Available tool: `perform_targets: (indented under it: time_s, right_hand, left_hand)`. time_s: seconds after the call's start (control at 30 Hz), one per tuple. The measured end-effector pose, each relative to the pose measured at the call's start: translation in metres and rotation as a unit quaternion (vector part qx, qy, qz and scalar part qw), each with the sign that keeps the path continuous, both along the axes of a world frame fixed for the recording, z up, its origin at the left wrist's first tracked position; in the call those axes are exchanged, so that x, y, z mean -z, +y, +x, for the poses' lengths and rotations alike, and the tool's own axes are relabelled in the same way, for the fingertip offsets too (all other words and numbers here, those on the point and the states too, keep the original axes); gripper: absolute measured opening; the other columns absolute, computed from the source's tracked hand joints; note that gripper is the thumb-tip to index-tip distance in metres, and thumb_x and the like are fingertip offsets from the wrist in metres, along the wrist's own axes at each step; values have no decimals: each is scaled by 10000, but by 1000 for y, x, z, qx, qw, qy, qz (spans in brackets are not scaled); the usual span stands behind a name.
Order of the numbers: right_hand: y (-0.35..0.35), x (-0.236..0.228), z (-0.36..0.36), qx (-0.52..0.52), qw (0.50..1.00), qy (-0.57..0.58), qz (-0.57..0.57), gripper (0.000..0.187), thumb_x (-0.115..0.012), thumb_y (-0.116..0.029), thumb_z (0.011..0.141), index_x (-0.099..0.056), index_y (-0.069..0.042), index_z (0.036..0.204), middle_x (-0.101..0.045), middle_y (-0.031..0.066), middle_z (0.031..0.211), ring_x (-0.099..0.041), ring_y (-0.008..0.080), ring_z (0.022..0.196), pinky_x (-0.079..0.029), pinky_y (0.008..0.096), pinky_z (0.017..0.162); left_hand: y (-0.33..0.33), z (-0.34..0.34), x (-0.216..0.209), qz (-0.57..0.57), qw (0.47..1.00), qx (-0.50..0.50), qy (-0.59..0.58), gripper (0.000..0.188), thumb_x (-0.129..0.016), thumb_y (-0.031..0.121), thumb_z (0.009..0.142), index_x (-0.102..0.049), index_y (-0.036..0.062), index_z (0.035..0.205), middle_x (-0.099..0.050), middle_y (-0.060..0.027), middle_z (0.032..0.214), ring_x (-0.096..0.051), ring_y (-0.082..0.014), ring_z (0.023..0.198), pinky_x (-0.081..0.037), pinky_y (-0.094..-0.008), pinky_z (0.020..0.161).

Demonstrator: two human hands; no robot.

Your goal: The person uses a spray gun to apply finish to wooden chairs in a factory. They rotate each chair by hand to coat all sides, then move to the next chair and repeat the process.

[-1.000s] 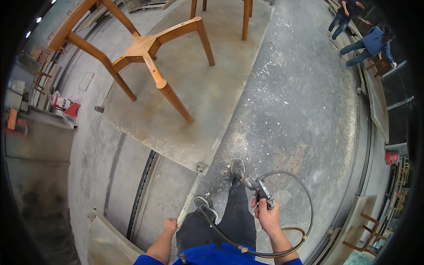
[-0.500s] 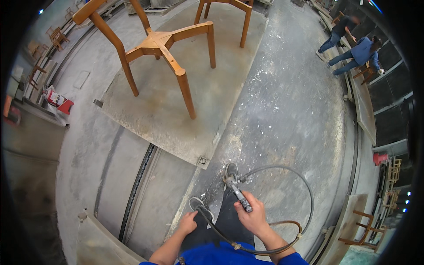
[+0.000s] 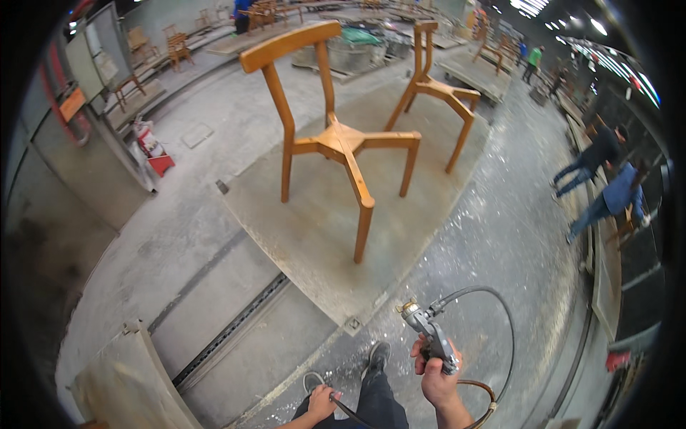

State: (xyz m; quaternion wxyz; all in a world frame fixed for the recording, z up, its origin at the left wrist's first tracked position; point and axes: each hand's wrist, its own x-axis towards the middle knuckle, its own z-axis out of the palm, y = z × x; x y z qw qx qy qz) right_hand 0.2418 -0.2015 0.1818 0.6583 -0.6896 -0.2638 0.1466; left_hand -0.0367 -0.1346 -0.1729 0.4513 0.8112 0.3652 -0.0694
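A grey metal spray gun (image 3: 433,334) with a brass-coloured nozzle is in my right hand (image 3: 439,382), fingers wrapped round its handle. From the gun a dark hose (image 3: 511,336) loops out to the right and back under my forearm. My left hand (image 3: 321,405), low in front of my legs, is closed on a stretch of the hose. Ahead stands a seatless wooden chair frame (image 3: 340,139), orange-brown, upright on a flat grey board (image 3: 300,247). Behind it to the right is a second chair frame (image 3: 437,89) on the same board. The gun does not touch either one.
A chain track (image 3: 229,329) runs along the floor at the left. A red and white fire extinguisher set (image 3: 153,149) stands left of the board. Two people (image 3: 614,196) work at the right side. More chairs (image 3: 177,48) and covered tubs (image 3: 350,53) are farther back.
The view has tilted up, bringing in more of the far room. My right hand has raised the spray gun forward and right, its nozzle turning toward the chairs. My left hand stays low by the hose.
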Motion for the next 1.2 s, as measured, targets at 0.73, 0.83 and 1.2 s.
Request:
perform_targets:
  time_s: [0.73,0.83,1.2]
  right_hand:
    - [-5,-70,274,-69,987,145,-15,789,-395,-760,932,-548,-17,1152,-615,86,764,-491,103,470,-376,232,424]
    - [13,-76,311,-93,985,140,41,833,-415,-815,876,-559,-36,1133,-617,97,756,-484,112,455,-379,234,414]
    - [101,-110,447,-207,973,99,-3,974,-475,-899,753,-568,-30,1184,-632,114,795,-499,115,489,-379,233,436]
  left_hand:
    - [71,14,-13,-191,868,-389,243,426,-682,215,832,-654,-13,1192,-721,-222,959,-708,-271,706,-572,-399,643]
    - [74,49,7,-265,813,-480,194,304,-619,179,888,-648,-29,1108,-697,-204,857,-682,-282,645,-552,-408,557]
    - [292,412,-140,-213,841,-486,-111,718,-627,529,950,-484,-23,1386,-687,-189,1070,-697,-256,890,-567,-370,749]
